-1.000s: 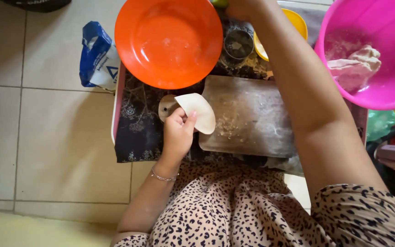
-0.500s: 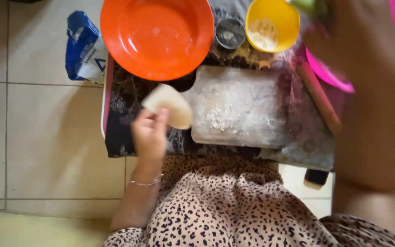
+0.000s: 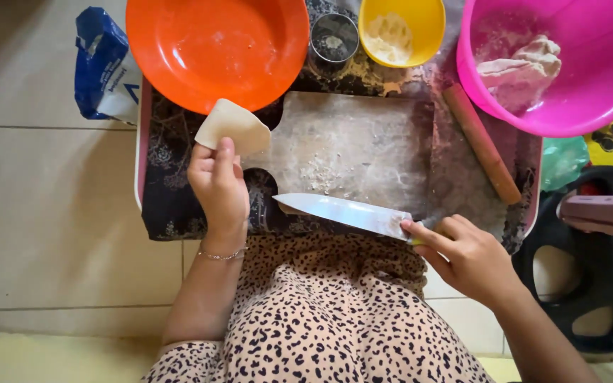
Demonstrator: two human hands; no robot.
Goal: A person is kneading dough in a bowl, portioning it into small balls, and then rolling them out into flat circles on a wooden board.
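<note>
Holding a flat pale dough piece (image 3: 232,128), the left hand (image 3: 218,188) pinches it; the right hand (image 3: 466,255) grips one steel-bladed knife (image 3: 345,211). Three plastic bowls: an empty orange bowl (image 3: 214,50), a yellow bowl (image 3: 400,28) of flour, a pink bowl (image 3: 555,64) of dough.

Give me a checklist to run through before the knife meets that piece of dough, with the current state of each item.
1. Right hand has a grip on the knife at the handle end: ok.
2. Left hand holds the dough piece between thumb and fingers: ok.
3. Dough piece lies flat on the cutting board: not ok, it is held up near the board's left edge.
4. Blade points away from the left hand: not ok, the tip points left, toward the wrist.
5. Board free of tools: ok, only flour and crumbs; the rolling pin lies to its right.
6. Blade sharpness: cannot tell.
</note>
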